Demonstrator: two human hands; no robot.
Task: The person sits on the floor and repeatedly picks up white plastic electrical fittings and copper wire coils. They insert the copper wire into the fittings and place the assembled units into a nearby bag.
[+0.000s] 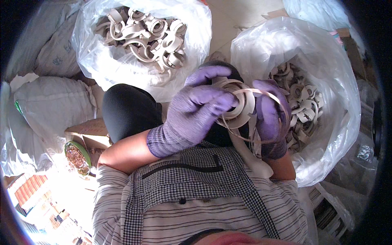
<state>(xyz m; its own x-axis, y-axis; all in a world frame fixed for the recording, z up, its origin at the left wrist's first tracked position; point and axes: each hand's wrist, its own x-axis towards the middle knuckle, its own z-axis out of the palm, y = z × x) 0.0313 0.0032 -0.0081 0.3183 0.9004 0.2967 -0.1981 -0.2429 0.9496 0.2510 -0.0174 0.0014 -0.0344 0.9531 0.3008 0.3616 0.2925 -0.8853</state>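
My left hand (196, 106), in a purple knit glove, has its fingers closed on a beige plastic ring-shaped part (245, 110) with a round hub. From the other side my right hand (269, 112), in the same kind of glove, grips the part. A thin coppery strip (281, 104) bends in a loop in front of the right hand's fingers. A pale curved piece (253, 161) hangs below the part toward my apron. The right fingertips are partly hidden behind the part and the strip.
A clear plastic bag (90, 53) of beige curved parts (157, 28) stands far left of my hands. Another bag (339, 122) with similar parts (304, 102) is at right. At left lie a carton (92, 128), a green-rimmed roll (77, 157) and wrapped sacks (53, 102).
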